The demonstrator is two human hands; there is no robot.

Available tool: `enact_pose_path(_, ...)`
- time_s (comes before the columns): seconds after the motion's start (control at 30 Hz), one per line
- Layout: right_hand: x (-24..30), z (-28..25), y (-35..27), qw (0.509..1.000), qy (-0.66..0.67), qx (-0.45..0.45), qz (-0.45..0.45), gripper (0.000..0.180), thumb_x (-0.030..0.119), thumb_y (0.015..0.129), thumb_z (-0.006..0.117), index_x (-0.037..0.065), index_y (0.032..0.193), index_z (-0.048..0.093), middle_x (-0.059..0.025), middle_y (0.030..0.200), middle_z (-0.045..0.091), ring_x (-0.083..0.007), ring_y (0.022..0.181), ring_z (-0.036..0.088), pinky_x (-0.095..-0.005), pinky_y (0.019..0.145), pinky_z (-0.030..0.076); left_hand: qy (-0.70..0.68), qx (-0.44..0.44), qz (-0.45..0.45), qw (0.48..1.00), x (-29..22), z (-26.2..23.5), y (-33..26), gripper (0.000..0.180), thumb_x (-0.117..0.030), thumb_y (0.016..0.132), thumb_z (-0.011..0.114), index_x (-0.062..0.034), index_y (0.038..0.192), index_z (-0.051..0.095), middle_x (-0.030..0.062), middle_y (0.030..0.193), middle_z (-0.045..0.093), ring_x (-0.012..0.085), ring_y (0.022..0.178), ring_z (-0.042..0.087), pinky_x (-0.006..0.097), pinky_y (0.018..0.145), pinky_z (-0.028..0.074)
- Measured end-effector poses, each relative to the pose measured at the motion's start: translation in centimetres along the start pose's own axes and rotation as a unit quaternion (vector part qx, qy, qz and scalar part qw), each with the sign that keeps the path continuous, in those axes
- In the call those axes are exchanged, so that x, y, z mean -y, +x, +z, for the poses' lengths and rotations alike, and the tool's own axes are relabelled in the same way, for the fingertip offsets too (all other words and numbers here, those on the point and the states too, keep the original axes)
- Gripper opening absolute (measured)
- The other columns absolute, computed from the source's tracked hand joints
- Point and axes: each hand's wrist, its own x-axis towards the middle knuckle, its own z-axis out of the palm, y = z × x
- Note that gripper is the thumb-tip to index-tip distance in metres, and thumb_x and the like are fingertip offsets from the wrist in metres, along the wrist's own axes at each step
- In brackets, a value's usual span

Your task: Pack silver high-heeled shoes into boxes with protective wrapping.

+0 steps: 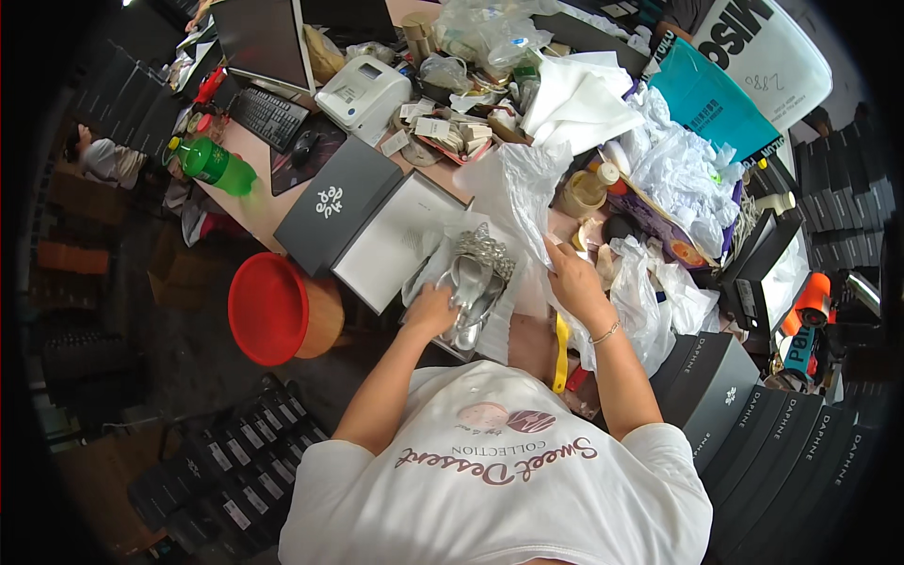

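A pair of silver shoes with clustered ornaments lies on white paper in front of my body. My left hand is at their left side, its fingers curled against the shoes and partly hidden. On the right, my right hand pinches the edge of a sheet of white tissue paper, which stands up crumpled beyond the shoes. Left of the shoes, an open shoe box shows its pale inside. Its dark grey lid lies against the far left side.
A red-rimmed bin stands by the table's left edge. Behind are a label printer, a keyboard and a green bottle. Crumpled white paper and plastic bags crowd the right. Stacked dark shoe boxes stand at lower right.
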Motion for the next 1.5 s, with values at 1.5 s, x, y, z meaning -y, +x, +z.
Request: enact_pose_path(1.5,1.6,2.5,4.5,0.986,-0.058,0.003,-0.154,0.051,0.006,0.079,0.051,0.007,0.13,0.047,-0.0169,0.088,0.06,-0.0345,0.078,0.062,-0.0421,0.066,0.05,-0.611,0.018,0.162,0.775,2.8,-7.9,-9.9,0.03,-0.016,0.098,0.047,0.0031,0.12,0.056,0.0092,0.097,0.067,0.0107,0.087,0.059,0.023,0.08,0.045)
